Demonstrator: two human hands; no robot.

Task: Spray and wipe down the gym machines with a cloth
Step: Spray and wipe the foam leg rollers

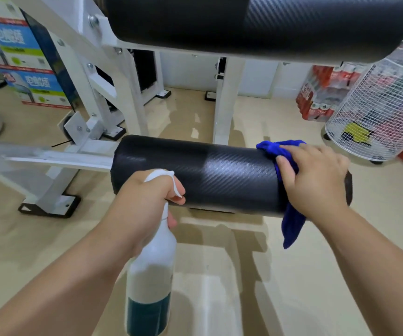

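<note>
A black padded roller (215, 175) of a white-framed gym machine (113, 98) lies across the middle of the view. My left hand (144, 197) grips the neck of a white spray bottle (150, 270), one finger on its trigger, and the nozzle points at the roller's left part. The bottle holds dark liquid in its lower part. My right hand (314, 178) presses a blue cloth (290, 190) flat against the roller's right end, and a corner of the cloth hangs down below the roller. A larger black pad (256, 20) sits above.
Stacked printed cardboard boxes (23, 61) stand at the back left. A white wire basket (380, 107) on wheels stands at the right, with packs of red-labelled bottles (319, 93) behind it. The floor (219, 275) is glossy beige. White frame legs and feet (50, 204) stand around the roller.
</note>
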